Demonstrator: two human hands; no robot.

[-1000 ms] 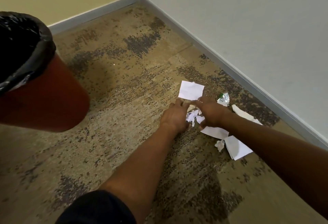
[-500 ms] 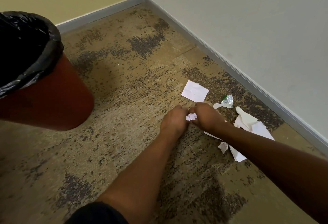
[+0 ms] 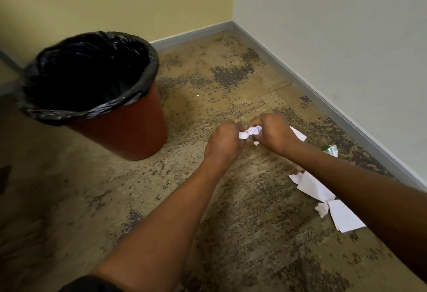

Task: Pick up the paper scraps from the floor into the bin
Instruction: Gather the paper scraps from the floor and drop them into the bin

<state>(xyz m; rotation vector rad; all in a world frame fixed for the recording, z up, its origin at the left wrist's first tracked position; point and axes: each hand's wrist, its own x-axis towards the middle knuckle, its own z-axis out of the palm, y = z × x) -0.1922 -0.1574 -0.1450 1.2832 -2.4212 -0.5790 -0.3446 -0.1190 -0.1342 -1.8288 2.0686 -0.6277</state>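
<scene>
A bunch of crumpled white paper scraps (image 3: 250,132) is held between both hands above the carpet. My left hand (image 3: 225,143) grips its left end and my right hand (image 3: 272,133) grips its right end. The red bin (image 3: 129,127), lined with a black bag (image 3: 85,76), stands upright to the left of my hands. More white scraps (image 3: 312,185) lie on the floor under my right forearm, with a flat piece (image 3: 344,219) and a small crumpled bit (image 3: 321,209) nearer me. Another white sheet (image 3: 299,135) peeks out behind my right hand.
A small silver and green wrapper (image 3: 330,150) lies near the grey skirting (image 3: 346,118) of the right wall. The room corner is straight ahead. Mottled brown carpet (image 3: 208,97) stretches between the bin and my hands.
Both hands gathered the scraps on the floor and have lifted them off the carpet. My view has risen and turned left, so the whole bin mouth now shows.
</scene>
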